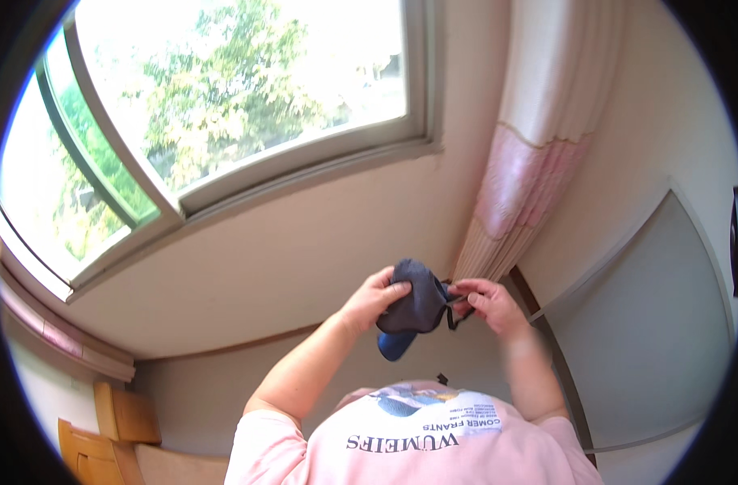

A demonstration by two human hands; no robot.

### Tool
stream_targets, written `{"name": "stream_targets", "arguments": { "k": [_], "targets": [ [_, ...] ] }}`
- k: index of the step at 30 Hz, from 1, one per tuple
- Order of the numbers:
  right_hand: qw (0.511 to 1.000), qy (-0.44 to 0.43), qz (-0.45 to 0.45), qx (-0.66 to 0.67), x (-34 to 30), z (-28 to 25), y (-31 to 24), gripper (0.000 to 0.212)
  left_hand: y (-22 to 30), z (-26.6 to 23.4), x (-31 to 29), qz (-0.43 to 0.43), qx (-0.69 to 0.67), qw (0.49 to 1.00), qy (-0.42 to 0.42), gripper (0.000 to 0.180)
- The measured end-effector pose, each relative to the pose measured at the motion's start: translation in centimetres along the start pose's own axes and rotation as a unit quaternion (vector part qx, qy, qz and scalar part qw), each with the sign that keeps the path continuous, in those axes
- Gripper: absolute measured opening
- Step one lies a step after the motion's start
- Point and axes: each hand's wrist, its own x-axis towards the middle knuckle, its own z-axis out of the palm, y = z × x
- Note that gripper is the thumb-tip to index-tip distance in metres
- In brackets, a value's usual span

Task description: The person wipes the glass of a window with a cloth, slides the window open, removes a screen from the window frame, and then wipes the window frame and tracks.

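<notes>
At the far left, light wooden furniture (pixel 102 465) is seen low in the view, and a grey-framed window (pixel 304 168) is set in the wall above. Further right, a cap-like dark navy cloth item (pixel 416 305) is grasped along its upper left side by the fingers of the left hand (pixel 378 295), with the thumb laid across the fabric. The item is held up in front of a pink printed T-shirt (pixel 385 461), and a brighter blue part (pixel 395 346) is shown hanging below it. At its right side, a thin black strap (pixel 452 319) is pinched by the fingers of the right hand (pixel 488 302). Beyond, a pink-and-cream curtain (pixel 526 174) is followed by a grey framed panel (pixel 656 323).
</notes>
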Motion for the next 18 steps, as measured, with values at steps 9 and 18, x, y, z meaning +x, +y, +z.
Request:
{"name": "stream_targets", "arguments": {
  "k": [9,18],
  "targets": [
    [0.986,-0.056,0.144,-0.067,8.6,2.2,1.8,0.026,2.3,-7.1,-5.4,0.066,-0.112,0.987,0.097,0.025],
    [0.868,-0.236,-0.182,-0.398,18.1,14.7,5.6,0.028,3.9,-12.3,-6.6,0.096,-0.116,0.97,0.193,0.051]
  ]
}}
